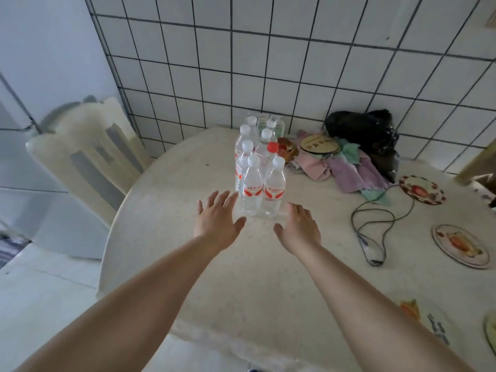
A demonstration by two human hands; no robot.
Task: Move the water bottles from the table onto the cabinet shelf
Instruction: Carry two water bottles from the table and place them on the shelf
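Head view: both hands, left and right, spread wide, empty, flanking upright water bottles on tabletop.

Red print on bottle labels too blurred to read

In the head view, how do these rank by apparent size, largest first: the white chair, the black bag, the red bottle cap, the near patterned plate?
1. white chair
2. black bag
3. near patterned plate, closer to the camera, so its place against the bag is unsure
4. red bottle cap
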